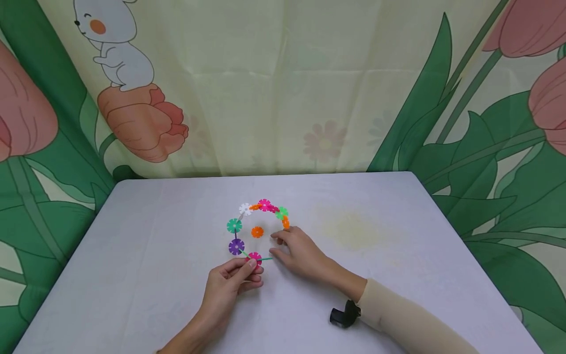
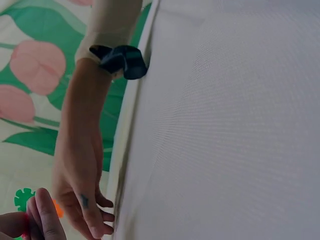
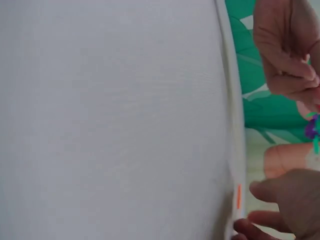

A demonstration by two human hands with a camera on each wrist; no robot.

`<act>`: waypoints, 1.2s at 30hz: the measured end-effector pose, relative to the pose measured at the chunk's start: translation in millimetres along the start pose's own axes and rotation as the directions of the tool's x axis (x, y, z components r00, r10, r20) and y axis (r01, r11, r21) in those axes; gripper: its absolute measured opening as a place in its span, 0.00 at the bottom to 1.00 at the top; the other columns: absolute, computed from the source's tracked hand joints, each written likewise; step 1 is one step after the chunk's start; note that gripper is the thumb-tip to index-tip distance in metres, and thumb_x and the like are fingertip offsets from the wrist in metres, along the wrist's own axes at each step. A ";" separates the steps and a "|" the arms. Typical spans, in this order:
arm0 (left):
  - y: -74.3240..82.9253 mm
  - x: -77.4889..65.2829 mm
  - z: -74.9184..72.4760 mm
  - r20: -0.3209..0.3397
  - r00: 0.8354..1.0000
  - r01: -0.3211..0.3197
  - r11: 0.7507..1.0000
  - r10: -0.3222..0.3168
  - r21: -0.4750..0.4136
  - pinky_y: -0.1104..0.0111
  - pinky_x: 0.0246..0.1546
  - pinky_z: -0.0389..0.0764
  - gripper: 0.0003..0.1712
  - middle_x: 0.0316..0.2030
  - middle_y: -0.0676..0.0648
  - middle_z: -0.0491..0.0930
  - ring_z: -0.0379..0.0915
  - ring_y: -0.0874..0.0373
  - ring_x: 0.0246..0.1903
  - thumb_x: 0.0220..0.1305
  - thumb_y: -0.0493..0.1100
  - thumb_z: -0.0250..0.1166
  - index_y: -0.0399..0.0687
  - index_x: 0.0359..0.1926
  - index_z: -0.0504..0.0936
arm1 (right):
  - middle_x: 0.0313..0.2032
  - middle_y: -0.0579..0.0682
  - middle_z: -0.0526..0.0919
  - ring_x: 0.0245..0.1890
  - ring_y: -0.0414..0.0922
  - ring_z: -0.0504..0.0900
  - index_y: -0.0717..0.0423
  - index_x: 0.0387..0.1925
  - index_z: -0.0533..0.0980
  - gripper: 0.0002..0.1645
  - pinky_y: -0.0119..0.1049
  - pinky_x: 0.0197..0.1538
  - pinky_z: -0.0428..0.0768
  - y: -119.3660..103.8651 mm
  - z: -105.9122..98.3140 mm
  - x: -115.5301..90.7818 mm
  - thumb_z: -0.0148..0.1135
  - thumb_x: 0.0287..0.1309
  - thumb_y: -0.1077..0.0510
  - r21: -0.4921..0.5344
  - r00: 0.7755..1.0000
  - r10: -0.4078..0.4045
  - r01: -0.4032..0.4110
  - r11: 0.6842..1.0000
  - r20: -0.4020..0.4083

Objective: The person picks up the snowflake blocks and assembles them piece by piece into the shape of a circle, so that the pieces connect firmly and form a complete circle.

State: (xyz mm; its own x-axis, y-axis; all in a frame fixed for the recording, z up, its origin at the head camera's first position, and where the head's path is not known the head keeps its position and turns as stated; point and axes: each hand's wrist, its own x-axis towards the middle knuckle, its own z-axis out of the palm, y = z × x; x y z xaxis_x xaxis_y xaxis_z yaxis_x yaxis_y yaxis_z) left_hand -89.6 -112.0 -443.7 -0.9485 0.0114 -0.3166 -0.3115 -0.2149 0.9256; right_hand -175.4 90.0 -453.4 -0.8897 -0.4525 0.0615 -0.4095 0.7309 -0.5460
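A chain of slotted plastic snowflake discs curves into an almost full ring in the head view, with a purple disc [image 1: 236, 247], a teal disc [image 1: 234, 225] and a white disc [image 1: 245, 209] along its left side. My left hand [image 1: 232, 280] pinches the pink disc [image 1: 254, 256] at the near end between thumb and fingers. From that pink disc a green disc [image 1: 266, 258], seen edge-on, sticks out to the right. My right hand [image 1: 302, 250] is beside the ring's right side, thumb and fingers apart with nothing between them, near the chain's orange disc [image 1: 285, 223].
A loose orange disc [image 1: 257, 231] lies on the white-covered table [image 1: 155, 255] within the ring. Behind the table hangs a printed curtain [image 1: 283, 98]. A black strap piece [image 1: 345, 314] sits at my right sleeve.
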 end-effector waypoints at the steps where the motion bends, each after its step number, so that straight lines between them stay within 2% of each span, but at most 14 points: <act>1: 0.6 -0.3 -0.1 0.003 1.000 0.003 1.000 -0.003 -0.004 0.63 0.45 0.94 0.16 0.37 0.43 0.91 0.89 0.49 0.38 0.71 0.43 0.71 0.32 0.50 0.85 | 0.43 0.46 0.86 0.45 0.41 0.78 0.55 0.61 0.83 0.24 0.35 0.48 0.84 0.9 3.2 5.5 0.72 0.67 0.49 0.003 1.000 0.017 -0.017 1.000 -0.010; 5: 3.2 -2.0 0.8 0.018 1.000 0.015 1.000 -0.014 -0.017 0.62 0.45 0.94 0.17 0.36 0.45 0.91 0.89 0.49 0.38 0.71 0.43 0.71 0.32 0.51 0.85 | 0.43 0.49 0.84 0.49 0.46 0.75 0.52 0.65 0.81 0.28 0.46 0.57 0.79 1.9 13.3 22.7 0.70 0.69 0.46 0.064 0.997 0.057 -0.054 0.997 -0.049; 10: 5.2 -4.2 3.6 0.034 0.999 0.023 0.999 -0.022 -0.024 0.62 0.45 0.94 0.18 0.36 0.45 0.91 0.89 0.49 0.38 0.70 0.44 0.72 0.32 0.51 0.85 | 0.46 0.52 0.81 0.55 0.49 0.74 0.46 0.71 0.76 0.33 0.61 0.71 0.65 3.0 19.9 34.4 0.68 0.70 0.42 0.075 0.994 0.102 -0.100 0.992 -0.024; 12: 5.5 -5.1 4.1 0.036 0.999 0.022 0.999 -0.022 -0.023 0.62 0.45 0.94 0.18 0.36 0.45 0.91 0.89 0.50 0.38 0.70 0.44 0.72 0.32 0.51 0.85 | 0.50 0.54 0.81 0.57 0.50 0.75 0.45 0.73 0.74 0.34 0.63 0.72 0.61 2.9 21.5 37.5 0.67 0.70 0.41 0.059 0.994 0.109 -0.109 0.992 -0.004; 16: 5.5 -6.6 3.5 0.032 0.999 0.022 1.000 -0.021 -0.008 0.63 0.45 0.94 0.19 0.36 0.46 0.91 0.90 0.51 0.38 0.71 0.45 0.71 0.32 0.51 0.85 | 0.61 0.59 0.81 0.66 0.53 0.76 0.43 0.75 0.72 0.35 0.62 0.70 0.61 0.3 23.8 42.0 0.66 0.71 0.40 0.039 0.993 0.117 -0.118 0.992 0.020; 18: 5.4 -6.9 2.9 0.031 0.999 0.025 1.000 -0.024 -0.007 0.63 0.45 0.94 0.19 0.36 0.46 0.91 0.90 0.51 0.38 0.71 0.45 0.71 0.32 0.52 0.85 | 0.66 0.60 0.80 0.70 0.56 0.75 0.42 0.73 0.75 0.33 0.61 0.69 0.61 -1.1 24.8 43.6 0.65 0.71 0.40 0.043 0.993 0.120 -0.121 0.992 0.019; 23: 5.5 -7.2 2.3 0.039 0.999 0.026 1.000 -0.025 -0.012 0.62 0.45 0.94 0.19 0.36 0.46 0.91 0.90 0.50 0.38 0.71 0.45 0.71 0.32 0.52 0.85 | 0.66 0.56 0.81 0.77 0.60 0.70 0.43 0.64 0.81 0.24 0.64 0.72 0.57 -1.7 23.6 43.4 0.67 0.71 0.43 0.135 0.989 0.150 -0.150 0.979 0.008; 24: 5.8 -7.5 2.4 0.039 0.999 0.029 0.999 -0.029 -0.017 0.62 0.45 0.94 0.19 0.35 0.46 0.91 0.90 0.50 0.38 0.71 0.45 0.71 0.32 0.51 0.85 | 0.65 0.55 0.82 0.76 0.61 0.69 0.43 0.62 0.81 0.22 0.65 0.73 0.56 -1.3 22.4 42.7 0.68 0.71 0.44 0.166 0.986 0.167 -0.166 0.972 0.008; 27: 5.5 -7.5 1.9 0.036 0.999 0.034 0.999 -0.034 -0.020 0.62 0.45 0.94 0.18 0.35 0.45 0.91 0.90 0.49 0.37 0.71 0.44 0.72 0.32 0.50 0.85 | 0.54 0.52 0.85 0.64 0.57 0.77 0.43 0.55 0.83 0.17 0.58 0.69 0.69 3.0 18.8 41.2 0.70 0.68 0.47 0.266 0.982 0.189 -0.177 0.948 -0.018; 29: 5.3 -7.4 1.7 0.034 0.999 0.036 0.999 -0.035 -0.020 0.62 0.45 0.94 0.18 0.35 0.45 0.90 0.90 0.48 0.37 0.71 0.44 0.72 0.32 0.50 0.86 | 0.46 0.49 0.87 0.53 0.51 0.81 0.44 0.51 0.85 0.13 0.48 0.62 0.79 6.4 15.1 39.8 0.72 0.66 0.50 0.341 0.980 0.193 -0.167 0.925 -0.044; 31: 5.6 -7.4 1.6 0.034 0.999 0.041 0.999 -0.040 -0.030 0.61 0.45 0.94 0.17 0.35 0.45 0.90 0.90 0.48 0.37 0.71 0.44 0.71 0.32 0.49 0.86 | 0.41 0.47 0.90 0.44 0.45 0.85 0.48 0.48 0.87 0.11 0.38 0.50 0.85 9.5 9.9 37.7 0.74 0.64 0.53 0.411 0.979 0.196 -0.155 0.898 -0.058; 33: 5.3 -7.0 1.2 0.038 0.999 0.033 0.999 -0.032 -0.034 0.61 0.45 0.94 0.17 0.35 0.45 0.90 0.90 0.49 0.38 0.71 0.44 0.71 0.32 0.49 0.85 | 0.37 0.49 0.92 0.36 0.42 0.88 0.54 0.45 0.88 0.11 0.33 0.43 0.88 11.5 3.9 34.3 0.76 0.63 0.55 0.493 0.976 0.216 -0.172 0.853 -0.034; 36: 5.4 -6.7 0.8 0.043 0.999 0.026 0.999 -0.025 -0.034 0.62 0.45 0.94 0.17 0.35 0.46 0.90 0.90 0.52 0.37 0.71 0.44 0.71 0.32 0.50 0.85 | 0.36 0.54 0.93 0.32 0.42 0.91 0.61 0.46 0.87 0.14 0.32 0.41 0.91 14.7 -5.4 24.8 0.76 0.63 0.57 0.607 0.962 0.264 -0.252 0.754 0.071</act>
State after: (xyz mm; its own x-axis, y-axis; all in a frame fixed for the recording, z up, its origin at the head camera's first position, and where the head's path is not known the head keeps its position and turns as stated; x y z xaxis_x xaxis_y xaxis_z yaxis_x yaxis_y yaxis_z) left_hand -85.0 -112.5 -436.4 -0.9421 0.0586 -0.3302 -0.3341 -0.2476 0.9094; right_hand -204.5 92.2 -455.4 -0.9496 -0.2782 -0.1443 0.0379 0.3552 -0.9340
